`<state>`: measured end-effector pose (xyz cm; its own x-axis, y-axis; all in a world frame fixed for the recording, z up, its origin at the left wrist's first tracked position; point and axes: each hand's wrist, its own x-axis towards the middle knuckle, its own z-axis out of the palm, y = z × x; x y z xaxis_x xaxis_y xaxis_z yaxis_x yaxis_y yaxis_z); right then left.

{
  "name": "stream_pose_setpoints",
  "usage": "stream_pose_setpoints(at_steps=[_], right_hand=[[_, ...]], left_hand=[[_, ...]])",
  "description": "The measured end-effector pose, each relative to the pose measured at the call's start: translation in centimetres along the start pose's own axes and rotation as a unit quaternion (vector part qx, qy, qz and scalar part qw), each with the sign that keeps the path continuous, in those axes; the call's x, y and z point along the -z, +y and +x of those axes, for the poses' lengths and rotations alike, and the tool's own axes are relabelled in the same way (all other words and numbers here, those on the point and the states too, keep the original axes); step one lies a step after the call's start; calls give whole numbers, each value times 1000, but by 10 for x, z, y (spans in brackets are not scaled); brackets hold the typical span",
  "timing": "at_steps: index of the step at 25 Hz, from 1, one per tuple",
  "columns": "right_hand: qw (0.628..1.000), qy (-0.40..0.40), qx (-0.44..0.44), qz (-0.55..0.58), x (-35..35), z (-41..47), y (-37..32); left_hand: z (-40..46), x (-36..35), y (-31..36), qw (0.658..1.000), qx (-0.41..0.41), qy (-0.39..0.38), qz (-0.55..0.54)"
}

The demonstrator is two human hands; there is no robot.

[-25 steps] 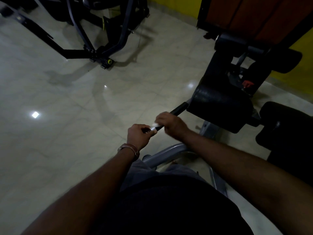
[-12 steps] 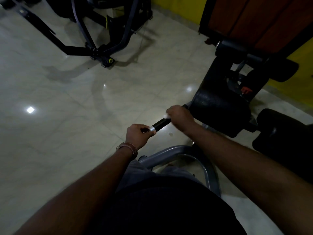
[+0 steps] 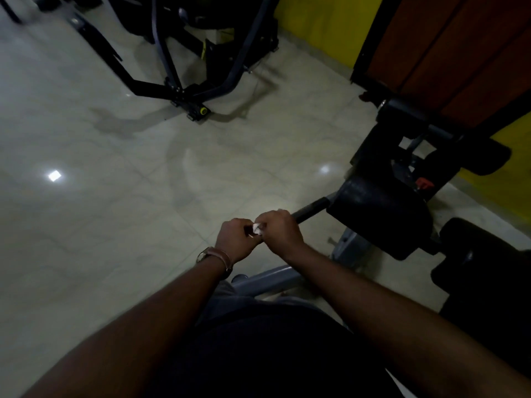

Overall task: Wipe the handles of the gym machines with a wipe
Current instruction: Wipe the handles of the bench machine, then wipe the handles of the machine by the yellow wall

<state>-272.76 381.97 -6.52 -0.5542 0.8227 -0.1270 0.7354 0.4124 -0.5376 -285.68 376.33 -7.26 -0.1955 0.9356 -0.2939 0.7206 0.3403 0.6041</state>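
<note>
A black handle bar [image 3: 310, 209] sticks out to the left of a black roller pad [image 3: 379, 214] on a gym machine. My left hand [image 3: 234, 242], with a bracelet at the wrist, grips the near end of the bar. My right hand [image 3: 280, 229] is curled round the bar right beside it, holding a white wipe [image 3: 257, 227] against the bar. Only a small white corner of the wipe shows between the two hands. The part of the bar under both hands is hidden.
A second black pad [image 3: 477, 254] sits to the right and the machine's grey frame tube [image 3: 267, 278] runs under my arms. Another black machine base [image 3: 184, 90] stands on the pale tiled floor [image 3: 100, 211] at the top. Yellow wall [image 3: 316, 21] and brown panels [image 3: 459, 47] close the far right.
My right hand has slid along the bar with the wipe, away from the roller pad, back toward my left hand until the two nearly touch. The left hand has kept its grip.
</note>
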Motion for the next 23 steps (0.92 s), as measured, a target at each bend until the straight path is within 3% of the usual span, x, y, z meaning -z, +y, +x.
stream_pose_setpoints(at_steps=[3,11,23], right_hand=[[990,56,-67,110,7,32,-9],[985,123,87,87,13,158,-93],[957,210,68,186,-15,402,-273]], left_hand=[[9,30,-19,995,-29,12,92],[67,166,-101,983,13,129,130],[183,384,-255,969,-35,193,154]])
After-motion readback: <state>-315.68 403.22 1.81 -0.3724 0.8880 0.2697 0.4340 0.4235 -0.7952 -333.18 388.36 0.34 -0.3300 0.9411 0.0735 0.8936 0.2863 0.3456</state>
